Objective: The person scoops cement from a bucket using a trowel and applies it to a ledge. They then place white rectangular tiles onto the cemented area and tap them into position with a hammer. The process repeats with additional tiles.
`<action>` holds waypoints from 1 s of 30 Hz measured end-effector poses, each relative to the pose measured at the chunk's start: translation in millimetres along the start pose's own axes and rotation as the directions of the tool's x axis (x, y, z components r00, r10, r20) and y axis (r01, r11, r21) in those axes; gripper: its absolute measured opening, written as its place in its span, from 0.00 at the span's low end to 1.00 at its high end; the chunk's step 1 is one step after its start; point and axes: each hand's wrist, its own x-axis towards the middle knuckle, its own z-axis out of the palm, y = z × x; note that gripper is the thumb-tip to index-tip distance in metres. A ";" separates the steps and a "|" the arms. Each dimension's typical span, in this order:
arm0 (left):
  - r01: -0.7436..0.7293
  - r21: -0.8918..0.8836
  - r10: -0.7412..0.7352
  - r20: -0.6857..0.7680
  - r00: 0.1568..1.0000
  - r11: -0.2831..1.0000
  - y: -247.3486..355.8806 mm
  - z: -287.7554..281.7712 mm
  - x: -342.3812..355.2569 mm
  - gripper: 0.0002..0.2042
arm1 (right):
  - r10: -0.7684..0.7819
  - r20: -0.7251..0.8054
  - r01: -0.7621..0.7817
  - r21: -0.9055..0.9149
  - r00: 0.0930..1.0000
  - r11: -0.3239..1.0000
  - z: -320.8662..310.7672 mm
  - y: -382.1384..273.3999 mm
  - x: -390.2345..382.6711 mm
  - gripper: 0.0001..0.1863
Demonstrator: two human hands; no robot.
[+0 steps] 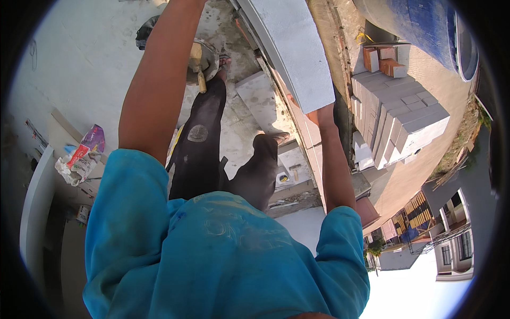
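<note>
A long pale grey block runs down from the top edge above a narrow wall. My right hand grips its lower end, the fingers partly hidden by it. My left forearm reaches up past the top edge, so that hand is out of sight. Below, a bucket holds a trowel with a wooden handle, beside a black bag. My feet stand on the dusty floor.
Beyond the wall are stacked grey blocks, red bricks and a blue drum. Crumpled plastic sacks lie at the left near a white ledge. Buildings show at the far right.
</note>
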 end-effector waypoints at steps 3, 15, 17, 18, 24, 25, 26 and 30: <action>-0.024 -0.117 0.037 0.108 0.993 0.993 -18.8 -10.5 17.0 0.27 | -0.268 0.091 0.221 -0.831 0.959 0.511 -3.9 -45.0 -22.2 0.39; 0.403 -0.170 -0.373 0.185 0.909 0.899 -157.5 -61.9 -134.6 0.51 | -0.693 -0.512 0.282 -0.661 0.507 0.695 86.8 -29.9 -229.7 0.18; 0.811 -0.166 -0.736 0.349 0.580 0.561 -231.2 -64.9 -205.7 0.53 | -0.640 -0.596 0.263 -0.598 0.485 0.757 107.7 -3.1 -223.7 0.23; 0.909 -0.113 -0.831 0.372 0.412 0.400 -250.6 -53.3 -250.1 0.55 | -0.584 -0.683 0.279 -0.514 0.439 0.811 120.8 17.9 -217.2 0.26; 0.802 0.464 -0.707 0.704 -0.075 0.377 -253.1 2.5 -367.8 0.46 | 0.098 -0.455 -0.306 -0.410 0.885 0.859 127.5 285.5 -262.8 0.37; 0.734 0.476 -0.745 0.664 0.061 0.485 -256.6 -0.7 -369.7 0.42 | 0.257 -0.472 -0.474 -0.430 0.844 0.768 107.7 328.1 -281.9 0.36; 0.646 0.493 -0.758 0.617 0.213 0.583 -260.6 -8.2 -361.0 0.37 | 0.416 -0.472 -0.616 -0.433 0.777 0.658 95.8 378.7 -301.5 0.34; 0.003 0.826 -0.444 0.301 0.844 0.564 -297.0 -71.3 -321.1 0.26 | 0.714 -0.576 -0.546 0.477 0.398 0.689 34.1 572.5 -361.8 0.31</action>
